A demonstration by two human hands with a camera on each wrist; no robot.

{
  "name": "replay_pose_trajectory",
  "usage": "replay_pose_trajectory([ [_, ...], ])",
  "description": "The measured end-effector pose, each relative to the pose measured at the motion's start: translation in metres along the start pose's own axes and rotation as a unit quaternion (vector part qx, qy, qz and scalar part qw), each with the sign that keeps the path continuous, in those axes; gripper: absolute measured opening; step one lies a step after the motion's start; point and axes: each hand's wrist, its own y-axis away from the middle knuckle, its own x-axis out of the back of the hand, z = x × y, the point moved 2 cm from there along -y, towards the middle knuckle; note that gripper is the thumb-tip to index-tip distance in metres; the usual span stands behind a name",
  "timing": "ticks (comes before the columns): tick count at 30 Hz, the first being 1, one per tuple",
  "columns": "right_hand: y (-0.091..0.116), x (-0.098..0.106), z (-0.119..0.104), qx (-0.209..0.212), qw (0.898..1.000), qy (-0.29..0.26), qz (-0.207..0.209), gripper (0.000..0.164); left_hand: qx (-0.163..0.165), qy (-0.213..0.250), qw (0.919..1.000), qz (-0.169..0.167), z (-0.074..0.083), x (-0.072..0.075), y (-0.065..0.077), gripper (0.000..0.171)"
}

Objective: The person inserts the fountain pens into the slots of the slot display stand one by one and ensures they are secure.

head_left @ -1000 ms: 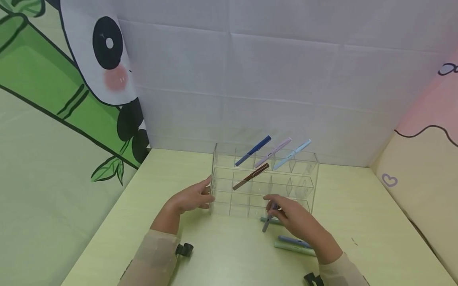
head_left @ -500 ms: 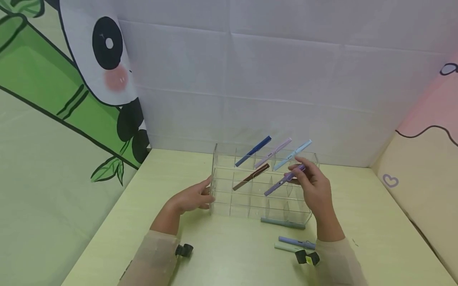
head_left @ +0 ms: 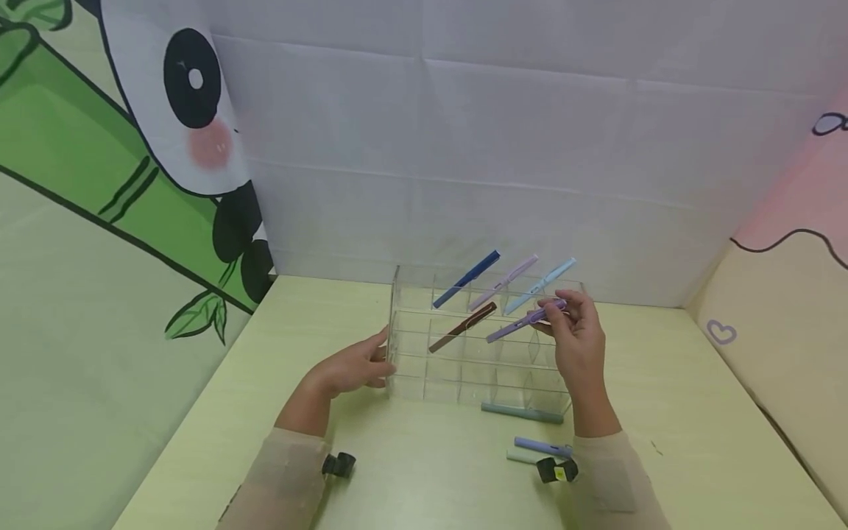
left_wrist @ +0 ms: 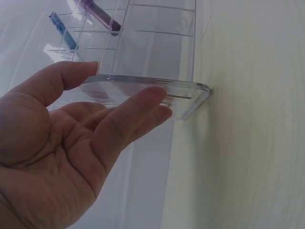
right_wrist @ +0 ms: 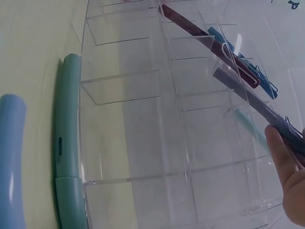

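Note:
A clear tiered acrylic pen rack (head_left: 442,390) stands on the table. My left hand (head_left: 354,366) rests on its left side, its fingers (left_wrist: 138,112) fairly straight against the side panel. My right hand (head_left: 575,331) pinches a purple pen (head_left: 513,327) near its capped end, thumb and fingers around it. The pen slants over the middle tier, its lower end at a compartment there. A brown pen (head_left: 462,327) leans in that tier to its left. Behind them, dark blue (head_left: 467,280), lilac (head_left: 502,283) and light blue (head_left: 539,285) pens lean in the back tier.
A dark green pen (head_left: 522,413) lies along the rack's front edge. Closer to me on the table (head_left: 411,471) are a blue-violet pen (head_left: 539,446) and a pale green pen (head_left: 521,457), both partly hidden by my right wrist strap. A white cloth wall (head_left: 517,147) stands behind.
My right hand has lifted the purple pen from the table front up to the middle tier, then shifted slightly left with it, the pen now flatter. My left hand stays at the rack's side.

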Motion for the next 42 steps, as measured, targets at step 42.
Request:
replay_pose_trajectory([
  [42, 0.005, -0.013, 0.009, -0.055, 0.977, 0.183, -0.092, 0.034, -0.011, -0.001, 0.9999, -0.013, -0.001, 0.001, -0.001, 0.084],
])
